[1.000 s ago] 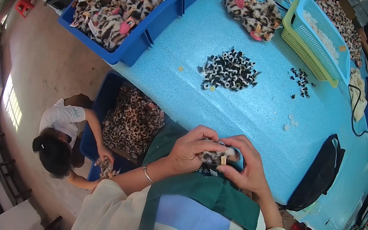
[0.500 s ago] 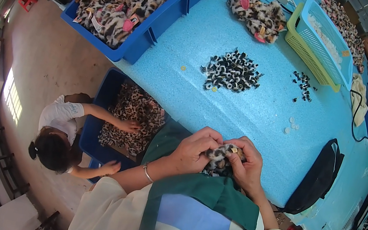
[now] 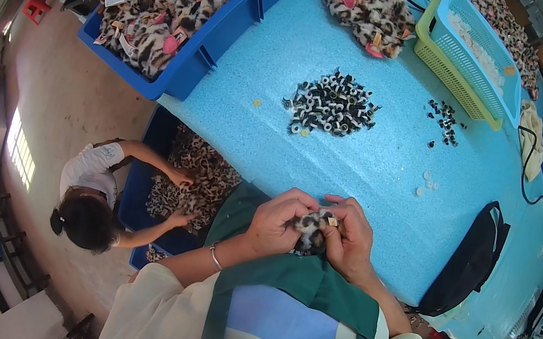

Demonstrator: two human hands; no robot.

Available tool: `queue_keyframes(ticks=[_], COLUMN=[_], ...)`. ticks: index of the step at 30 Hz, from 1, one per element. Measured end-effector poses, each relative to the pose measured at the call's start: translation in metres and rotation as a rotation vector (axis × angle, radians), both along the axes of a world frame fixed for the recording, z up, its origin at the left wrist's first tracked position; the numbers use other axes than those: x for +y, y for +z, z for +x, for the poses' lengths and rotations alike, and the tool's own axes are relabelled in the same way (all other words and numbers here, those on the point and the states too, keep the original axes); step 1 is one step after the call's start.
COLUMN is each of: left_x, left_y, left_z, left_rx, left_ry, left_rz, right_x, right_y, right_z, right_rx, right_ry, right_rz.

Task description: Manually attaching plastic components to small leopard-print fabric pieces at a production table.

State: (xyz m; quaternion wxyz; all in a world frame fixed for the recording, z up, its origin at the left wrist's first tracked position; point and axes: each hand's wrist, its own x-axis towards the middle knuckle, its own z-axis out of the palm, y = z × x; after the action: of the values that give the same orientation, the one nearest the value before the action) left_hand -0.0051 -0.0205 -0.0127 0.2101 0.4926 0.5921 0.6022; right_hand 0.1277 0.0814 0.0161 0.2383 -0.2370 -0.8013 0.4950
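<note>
My left hand [image 3: 276,223] and my right hand [image 3: 350,241] are close together at the table's near edge, both closed on a small leopard-print plush piece [image 3: 309,231]. It is furry, white, black and tan, with a small yellowish tag by my right thumb. The thumbs press it from above, and its lower part is lost in shadow against my green apron [image 3: 300,276]. Beyond my hands on the blue table lies a pile of small black-and-white plastic pieces [image 3: 334,104]. A smaller cluster of black pieces [image 3: 445,122] and some white discs [image 3: 427,182] lie to the right.
A blue crate [image 3: 189,79] of plush pieces stands far left, with a loose plush heap [image 3: 372,13] beside it. Stacked baskets [image 3: 427,48] and a black bag [image 3: 462,265] sit right. At left, a person [image 3: 91,181] reaches into a dark blue bin [image 3: 138,182].
The view has shifted slightly. My fingers have moved a little on the plush piece, still held in both hands. The person at left has brought the second hand into the bin.
</note>
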Motion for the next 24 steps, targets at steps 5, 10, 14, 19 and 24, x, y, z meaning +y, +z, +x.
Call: queue_keyframes(ticks=[5, 10, 14, 19, 24], left_x=[0.0, -0.001, -0.002, -0.007, -0.01], left_y=[0.011, 0.02, 0.024, 0.038, 0.036], left_z=[-0.005, -0.009, -0.013, -0.013, -0.012], left_rx=[-0.534, -0.953, -1.267, -1.042, -0.614], left_ry=[-0.096, -0.092, -0.19, -0.228, -0.174], left_rz=[-0.161, -0.269, -0.242, -0.316, -0.264], right_x=[0.021, 0.019, 0.012, 0.01, 0.022], right_y=[0.013, 0.001, 0.007, 0.007, -0.001], right_z=[0.009, 0.017, 0.005, 0.003, 0.009], right_rx=[-0.026, 0.051, 0.034, 0.002, 0.11], right_ry=[0.04, 0.045, -0.071, -0.121, 0.105], right_rz=[-0.646, -0.642, -0.675, -0.439, -0.758])
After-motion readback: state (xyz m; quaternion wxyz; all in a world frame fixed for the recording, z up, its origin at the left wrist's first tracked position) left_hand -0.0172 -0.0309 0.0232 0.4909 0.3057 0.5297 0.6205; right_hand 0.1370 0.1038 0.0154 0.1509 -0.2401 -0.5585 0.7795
